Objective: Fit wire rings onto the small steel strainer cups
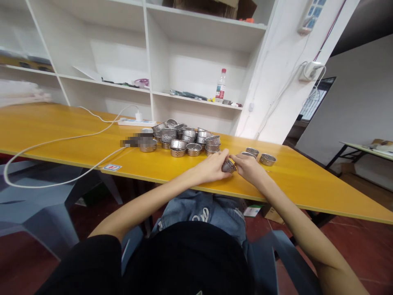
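My left hand (213,167) is wrapped round a small perforated metal strainer basket (228,166), held tilted just above the table's front edge. My right hand (250,167) meets it from the other side, its thumb and fingers pinched together at the rim. What sits between those fingertips is too small to make out. Beyond my left hand stands a heap of similar strainer baskets (178,145), several stacked on one another. To the right, behind my right hand, are a few more, among them one separate strainer basket (267,159).
The yellow table (307,184) runs across the view. On it a white power strip (136,122) trails a white cable (61,141) over the front edge at left. White shelves (196,98) rise behind, holding a plastic bottle (220,88). Grey chairs (39,205) stand at left.
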Motion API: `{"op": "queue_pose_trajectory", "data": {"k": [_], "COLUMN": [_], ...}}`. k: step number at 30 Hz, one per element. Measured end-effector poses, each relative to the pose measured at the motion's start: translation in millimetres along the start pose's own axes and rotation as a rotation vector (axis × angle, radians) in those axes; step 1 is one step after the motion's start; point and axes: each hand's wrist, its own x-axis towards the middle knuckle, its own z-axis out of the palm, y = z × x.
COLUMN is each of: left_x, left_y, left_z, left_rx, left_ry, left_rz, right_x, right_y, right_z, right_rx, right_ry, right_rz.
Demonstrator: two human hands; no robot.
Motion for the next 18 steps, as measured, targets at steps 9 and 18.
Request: {"op": "queue_pose_trajectory", "data": {"k": [9, 18], "left_x": [0.5, 0.3], "left_y": [1.4, 0.6], "left_z": [-1.3, -1.5], "left_rx": [-0.017, -0.041], "left_ry": [-0.004, -0.007], "left_rz": [-0.002, -0.009], "right_x": [-2.6, -1.9], "right_y": [1.3, 0.3], "right_z": [2.2, 1.0], "right_rx": [0.067, 0.048], "right_ry": [0.055, 0.059], "right_rz": [0.013, 0.016]}}
